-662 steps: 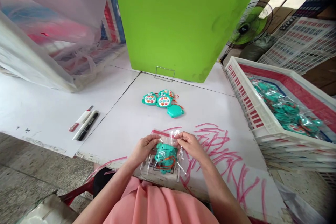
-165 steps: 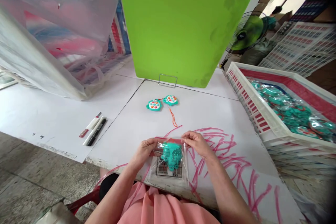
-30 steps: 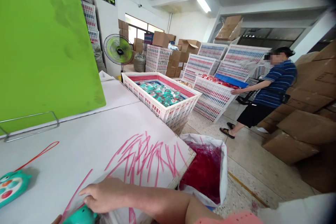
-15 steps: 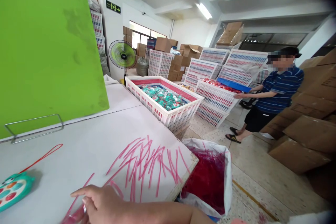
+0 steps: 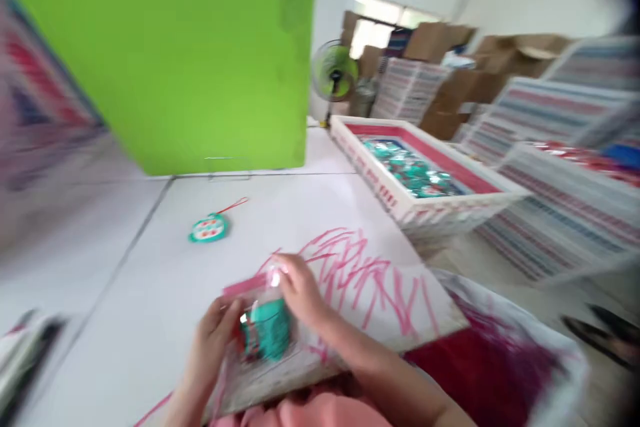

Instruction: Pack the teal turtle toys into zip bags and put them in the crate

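Note:
In front of me is a clear plastic bag [image 5: 269, 285] with a teal toy [image 5: 273, 330] and red parts inside, a pink strip along its top edge. My left hand [image 5: 215, 330] grips the bag's left side, fingers closed. My right hand [image 5: 299, 287] pinches its upper right corner. Thin pink strips [image 5: 370, 273] lie scattered on the white table to the right of my right hand. Farther back on the table lies a teal and white toy [image 5: 209, 228] with coloured dots and a red cord loop. The picture is smeared by motion.
A green board [image 5: 215, 67] stands at the table's back, a wire holder [image 5: 227, 168] at its foot. Right of the table is a white crate [image 5: 430, 203] of bagged teal toys. Below the right edge, a white sack [image 5: 565, 360] holds pink strips. Stacked crates [image 5: 550, 113] and a fan [image 5: 336, 73] stand beyond.
My view has swung left and down, and the co-worker is mostly out of frame. Earlier only my right hand showed, low on the table; now both hands hold the bagged toy.

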The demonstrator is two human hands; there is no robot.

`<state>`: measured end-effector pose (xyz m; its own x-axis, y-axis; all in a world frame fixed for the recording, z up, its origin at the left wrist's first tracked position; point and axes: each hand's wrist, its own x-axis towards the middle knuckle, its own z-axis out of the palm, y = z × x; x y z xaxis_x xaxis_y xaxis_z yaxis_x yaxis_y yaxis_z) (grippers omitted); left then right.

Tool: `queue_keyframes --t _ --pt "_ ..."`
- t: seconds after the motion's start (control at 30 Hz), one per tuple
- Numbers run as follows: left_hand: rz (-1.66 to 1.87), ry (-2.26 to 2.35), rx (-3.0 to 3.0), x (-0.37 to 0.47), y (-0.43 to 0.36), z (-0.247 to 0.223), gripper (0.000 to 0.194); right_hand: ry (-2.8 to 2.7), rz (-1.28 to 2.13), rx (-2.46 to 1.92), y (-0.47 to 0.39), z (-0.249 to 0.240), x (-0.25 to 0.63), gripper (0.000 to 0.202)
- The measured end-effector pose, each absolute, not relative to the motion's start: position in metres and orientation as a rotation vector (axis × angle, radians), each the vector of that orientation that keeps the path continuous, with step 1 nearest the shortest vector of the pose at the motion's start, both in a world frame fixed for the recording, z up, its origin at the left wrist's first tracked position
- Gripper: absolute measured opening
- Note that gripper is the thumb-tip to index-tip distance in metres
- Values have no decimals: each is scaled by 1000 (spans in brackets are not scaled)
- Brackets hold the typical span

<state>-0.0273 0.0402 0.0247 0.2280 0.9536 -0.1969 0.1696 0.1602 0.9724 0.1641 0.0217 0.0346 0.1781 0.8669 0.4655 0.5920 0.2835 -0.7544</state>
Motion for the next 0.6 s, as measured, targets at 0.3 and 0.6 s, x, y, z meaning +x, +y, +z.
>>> queue_keyframes --t 0.3,0.6 --pt "880 1071 1136 -17 32 31 48 -1971 144 -1214 32 53 139 35" --pt "867 1207 1446 -26 41 20 38 -2231 -55 -1275 41 43 115 40"
